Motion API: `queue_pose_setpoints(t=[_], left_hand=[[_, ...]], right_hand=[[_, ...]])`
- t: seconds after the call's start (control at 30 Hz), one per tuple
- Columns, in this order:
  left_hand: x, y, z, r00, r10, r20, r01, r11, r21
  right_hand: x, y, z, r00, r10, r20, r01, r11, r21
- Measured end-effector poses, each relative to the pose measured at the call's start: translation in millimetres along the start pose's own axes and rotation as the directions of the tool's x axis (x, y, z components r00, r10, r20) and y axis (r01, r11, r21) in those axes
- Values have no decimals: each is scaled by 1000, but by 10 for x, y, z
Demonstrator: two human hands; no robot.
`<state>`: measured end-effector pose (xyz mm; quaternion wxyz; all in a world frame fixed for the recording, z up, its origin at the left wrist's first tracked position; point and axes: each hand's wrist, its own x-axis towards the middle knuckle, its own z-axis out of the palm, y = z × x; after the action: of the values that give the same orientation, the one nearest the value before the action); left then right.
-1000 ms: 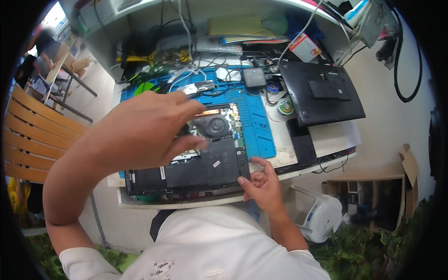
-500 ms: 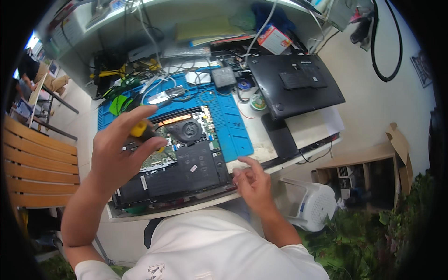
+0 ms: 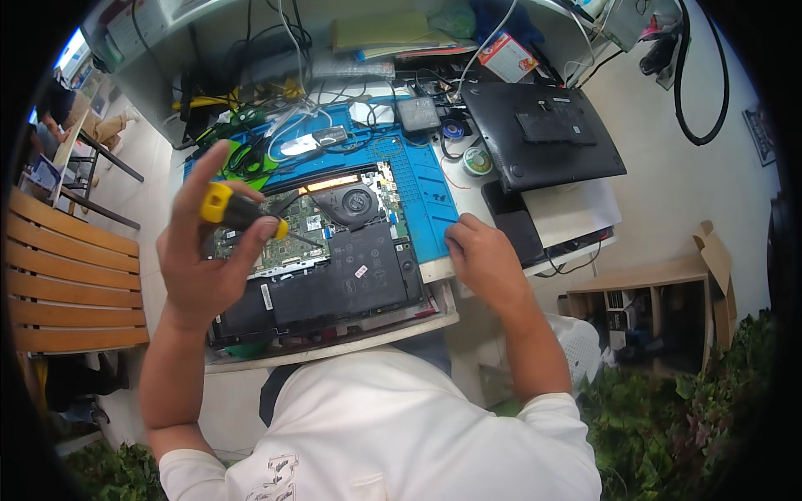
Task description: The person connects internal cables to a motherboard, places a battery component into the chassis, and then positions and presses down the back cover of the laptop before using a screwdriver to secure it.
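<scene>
My left hand (image 3: 200, 263) is closed round the yellow and black handle of a screwdriver (image 3: 244, 213). Its thin shaft points right and down over the green circuit board (image 3: 292, 238) of an opened laptop; whether the tip touches anything I cannot tell. The laptop's black battery (image 3: 359, 275) fills the near side, and a round fan (image 3: 357, 202) sits farther back. At the near right corner of the blue repair mat (image 3: 430, 200) is my right hand (image 3: 489, 259), fingers curled together. Whatever its fingertips may hold is hidden.
A black laptop (image 3: 547, 138) lies at the back right, beside spools (image 3: 476, 161) and a dark phone-like slab (image 3: 511, 221). Tangled cables and a grey adapter (image 3: 418, 115) crowd the mat's far side. Below the bench stands a white stool (image 3: 578, 346); a slatted wooden chair (image 3: 75, 284) is left.
My right hand has moved up and right to the mat's corner, its fingers now curled in. The screwdriver has come into plainer sight in my left hand. The whole view has shifted slightly.
</scene>
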<state>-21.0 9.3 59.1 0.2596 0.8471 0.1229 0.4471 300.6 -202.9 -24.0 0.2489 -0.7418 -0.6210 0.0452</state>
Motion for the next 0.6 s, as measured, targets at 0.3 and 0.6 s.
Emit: queue_pose_setpoints(t=[0.3,0.6], left_hand=[[-181,138,-216,931,-186,-314,144,978,-151],[-338,482,-53,889,-387,-245,265,870,-416]], right_hand=[[15,-287,-223,992,25,127,-68,933,354],[-238,-999,382,1000,-3,8,-7,217,976]])
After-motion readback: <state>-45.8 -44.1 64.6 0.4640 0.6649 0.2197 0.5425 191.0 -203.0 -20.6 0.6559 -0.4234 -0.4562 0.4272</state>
